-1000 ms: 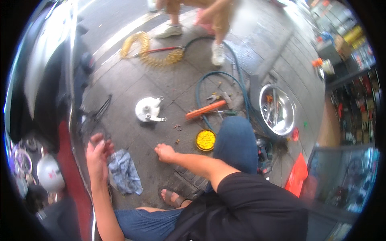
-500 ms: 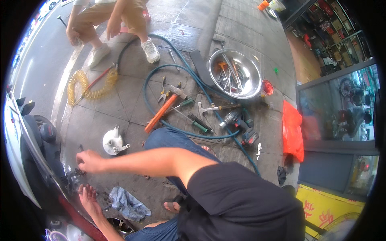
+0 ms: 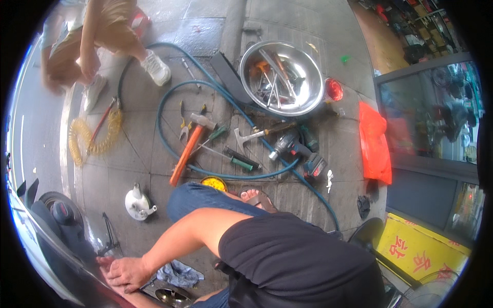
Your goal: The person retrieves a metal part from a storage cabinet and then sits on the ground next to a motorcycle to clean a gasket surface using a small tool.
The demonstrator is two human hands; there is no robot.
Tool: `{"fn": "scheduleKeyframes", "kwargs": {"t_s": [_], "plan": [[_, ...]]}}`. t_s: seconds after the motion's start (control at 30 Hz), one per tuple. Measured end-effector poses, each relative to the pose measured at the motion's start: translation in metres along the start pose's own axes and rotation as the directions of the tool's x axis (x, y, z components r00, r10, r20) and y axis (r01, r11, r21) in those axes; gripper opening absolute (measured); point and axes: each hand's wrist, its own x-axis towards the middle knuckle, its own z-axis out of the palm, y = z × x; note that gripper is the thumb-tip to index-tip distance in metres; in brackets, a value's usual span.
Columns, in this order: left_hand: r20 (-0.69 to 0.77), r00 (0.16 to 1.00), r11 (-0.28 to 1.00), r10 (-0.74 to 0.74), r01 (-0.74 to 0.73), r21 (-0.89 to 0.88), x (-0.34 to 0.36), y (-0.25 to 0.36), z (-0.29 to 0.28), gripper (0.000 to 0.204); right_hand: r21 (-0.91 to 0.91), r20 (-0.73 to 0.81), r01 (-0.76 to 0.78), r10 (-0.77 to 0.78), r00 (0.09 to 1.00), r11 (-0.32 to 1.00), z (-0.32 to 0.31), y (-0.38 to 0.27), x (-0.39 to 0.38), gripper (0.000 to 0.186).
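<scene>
I see the right hand (image 3: 127, 273) overlapping the left hand (image 3: 105, 264) beside the dark vehicle (image 3: 50, 226); I cannot tell if either grips anything. A blue cloth (image 3: 181, 274) lies near them; a bent knee (image 3: 189, 199) stands between them and the yellow tin (image 3: 213, 183).

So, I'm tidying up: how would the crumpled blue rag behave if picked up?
The blue rag is probably floppy, given its loose folds. It looks thin, so likely light. Lying crumpled, it would probably bunch rather than roll if pushed.
</scene>
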Motion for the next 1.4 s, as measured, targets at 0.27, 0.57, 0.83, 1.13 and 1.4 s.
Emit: {"fn": "scheduleKeyframes", "kwargs": {"t_s": [0.27, 0.57, 0.83, 1.13, 1.4], "plan": [[0.146, 0.974, 0.971, 0.172, -0.192, 0.143, -0.026, 0.068, 0.067, 0.034, -0.061, 0.153, -0.58, 0.582, 0.799, 0.813, -0.01, 0.01, 0.018, 0.028], [-0.657, 0.665, 0.933, 0.356, -0.295, 0.208, 0.026, -0.073, 0.124, 0.024, 0.631, 0.502, -0.681, 0.865, -0.005, -0.37, 0.002, 0.006, 0.014, 0.038], [-0.602, 0.796, 0.702, 0.065, -0.465, -0.539, 0.019, -0.246, 0.012, 0.029, 0.063, 0.547, -0.887, 0.759, -0.353, -0.458, -0.045, -0.005, -0.062, 0.041], [-0.676, 0.73, 0.895, 0.101, -0.363, -0.259, 0.058, -0.265, 0.03, 0.032, -0.119, 0.424, -0.991, 0.9, -0.102, -0.056, -0.088, -0.001, -0.031, 0.033], [-0.837, 0.546, 0.967, -0.025, -0.201, -0.16, -0.016, -0.319, -0.009, 0.03, -0.422, 0.584, -0.864, 0.811, -0.028, 0.274, -0.075, 0.055, -0.088, 0.026]]}}
